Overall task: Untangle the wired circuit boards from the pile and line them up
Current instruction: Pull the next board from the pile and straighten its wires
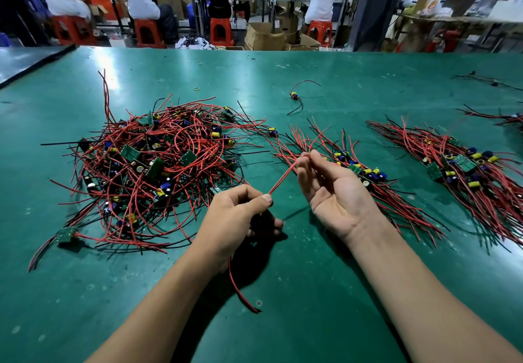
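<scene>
Across the green table (283,73), people are sitting on red stools (145,32) at benches. My left hand (235,215) is pinching a red wire (283,177) tight, and my right hand (331,190), palm up, is nipping its far end, between the tangled pile (158,164) and the lined-up row (353,170).

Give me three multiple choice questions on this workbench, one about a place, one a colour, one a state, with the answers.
1. On which side of the table lies the tangled pile of wired circuit boards? A the right; B the left; C the near edge.
2. What colour is the table top? A green; B white; C grey.
3. What is the left hand doing? A lying flat; B making an empty fist; C pinching a red wire.
B: the pile spreads over the left half. A: the surface is green throughout. C: thumb and finger nip the wire.
</scene>
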Available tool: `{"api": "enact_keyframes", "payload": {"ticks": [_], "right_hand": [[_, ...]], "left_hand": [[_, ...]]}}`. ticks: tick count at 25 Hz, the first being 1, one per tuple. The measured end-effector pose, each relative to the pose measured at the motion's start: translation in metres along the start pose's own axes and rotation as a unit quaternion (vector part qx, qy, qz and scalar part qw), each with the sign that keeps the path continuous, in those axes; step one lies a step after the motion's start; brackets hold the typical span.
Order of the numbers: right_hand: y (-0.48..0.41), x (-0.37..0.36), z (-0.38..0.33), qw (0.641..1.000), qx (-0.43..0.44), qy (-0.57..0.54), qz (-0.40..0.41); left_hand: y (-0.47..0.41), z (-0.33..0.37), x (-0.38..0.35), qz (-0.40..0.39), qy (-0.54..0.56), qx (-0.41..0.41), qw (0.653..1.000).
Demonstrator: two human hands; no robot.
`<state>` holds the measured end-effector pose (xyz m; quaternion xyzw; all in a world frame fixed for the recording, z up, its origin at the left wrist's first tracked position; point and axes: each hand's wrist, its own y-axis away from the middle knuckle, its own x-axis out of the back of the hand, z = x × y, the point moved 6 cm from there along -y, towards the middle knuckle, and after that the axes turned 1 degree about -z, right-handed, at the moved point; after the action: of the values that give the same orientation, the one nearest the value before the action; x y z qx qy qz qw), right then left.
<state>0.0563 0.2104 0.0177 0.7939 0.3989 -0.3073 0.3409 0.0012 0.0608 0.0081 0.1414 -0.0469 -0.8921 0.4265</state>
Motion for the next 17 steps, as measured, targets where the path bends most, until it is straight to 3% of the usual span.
{"api": "enact_keyframes", "payload": {"ticks": [5, 14, 17], "right_hand": [[-0.005, 0.002, 0.005, 0.995, 0.079, 0.061, 0.002], [-0.001, 0.008, -0.008, 0.977, 0.134, 0.155, 0.051], [-0.001, 0.007, -0.011, 0.980, 0.144, 0.128, 0.051]], "left_hand": [[0.001, -0.002, 0.001, -0.007, 0.028, 0.012, 1.000], [-0.003, -0.006, 0.005, 0.001, 0.091, 0.032, 0.995], [-0.003, -0.005, 0.004, 0.001, 0.089, 0.034, 0.995]]}}
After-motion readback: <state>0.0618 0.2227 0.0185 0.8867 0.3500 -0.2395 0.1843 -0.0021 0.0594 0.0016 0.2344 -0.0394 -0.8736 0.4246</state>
